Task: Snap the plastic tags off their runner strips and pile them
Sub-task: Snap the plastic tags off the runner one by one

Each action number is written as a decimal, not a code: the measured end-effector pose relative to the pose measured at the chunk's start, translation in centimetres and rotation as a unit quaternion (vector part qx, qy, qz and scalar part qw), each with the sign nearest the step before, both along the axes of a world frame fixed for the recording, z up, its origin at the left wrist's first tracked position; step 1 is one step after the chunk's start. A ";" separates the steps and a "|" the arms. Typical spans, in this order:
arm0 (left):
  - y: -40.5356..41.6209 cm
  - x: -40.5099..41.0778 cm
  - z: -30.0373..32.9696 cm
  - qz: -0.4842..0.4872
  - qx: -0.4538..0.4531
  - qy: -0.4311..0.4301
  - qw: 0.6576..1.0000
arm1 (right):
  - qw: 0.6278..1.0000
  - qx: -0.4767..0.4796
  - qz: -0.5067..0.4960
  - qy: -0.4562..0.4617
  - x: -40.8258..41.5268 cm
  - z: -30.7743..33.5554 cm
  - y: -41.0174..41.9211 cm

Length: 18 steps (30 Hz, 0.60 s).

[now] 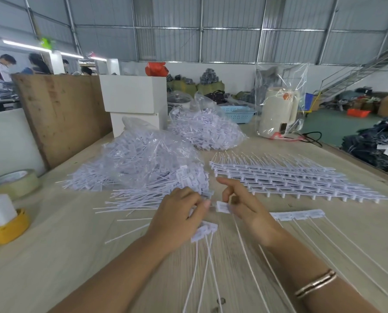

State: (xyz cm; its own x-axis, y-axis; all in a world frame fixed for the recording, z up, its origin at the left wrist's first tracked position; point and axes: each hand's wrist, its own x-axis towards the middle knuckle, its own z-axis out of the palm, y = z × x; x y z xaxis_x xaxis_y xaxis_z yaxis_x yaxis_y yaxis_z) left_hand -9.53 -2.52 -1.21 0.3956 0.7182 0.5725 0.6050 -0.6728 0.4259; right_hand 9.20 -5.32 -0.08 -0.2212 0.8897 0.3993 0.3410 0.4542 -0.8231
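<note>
Two clear bags of white plastic tags are seen on the wooden table (53, 245): a near bag (143, 152) spilling a loose pile of tags (157, 188) toward the hands, and a far bag (204, 129) behind it. One flat stack of runner strips (285, 179) with tags attached lies to the right, well apart from the bags.

A short strip section (298, 215) carrying about three tags lies just beside the right hand (245, 208). A single tag (223, 207) is pinched between the thumb and curled fingers of the right hand, its index finger raised. The left hand (177, 219) is curled over a small cluster of tags (204, 231), whose long thin tails run toward the viewer; its fingertips are brought close to the pinched tag. A bracelet (316, 285) is worn on the right wrist.

One tape roll (14, 181) and a yellow holder (6, 227) stand at the left. One white kettle (278, 111) in a clear bag stands at the far edge. A metal-walled hall with a staircase (357, 73) lies beyond.
</note>
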 end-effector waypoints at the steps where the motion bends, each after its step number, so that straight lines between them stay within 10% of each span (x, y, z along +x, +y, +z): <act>1: -0.2 0.2 0.1 -0.021 -0.032 -0.032 0.999 | 1.000 0.000 0.007 -0.021 -0.1 0.0 -0.1; 18: -0.3 0.7 -0.2 -0.025 -0.070 -0.098 0.992 | 0.986 -0.004 0.011 -0.165 0.8 0.6 0.2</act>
State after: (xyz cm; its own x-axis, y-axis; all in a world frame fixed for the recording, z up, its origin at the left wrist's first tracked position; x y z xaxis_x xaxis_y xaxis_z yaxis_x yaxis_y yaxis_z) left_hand -8.82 -2.79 -1.43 0.3240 0.7777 0.5386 0.4685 -0.6265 0.6229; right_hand 9.97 -5.09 0.50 -0.3568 0.8860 0.2960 0.5804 0.4585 -0.6729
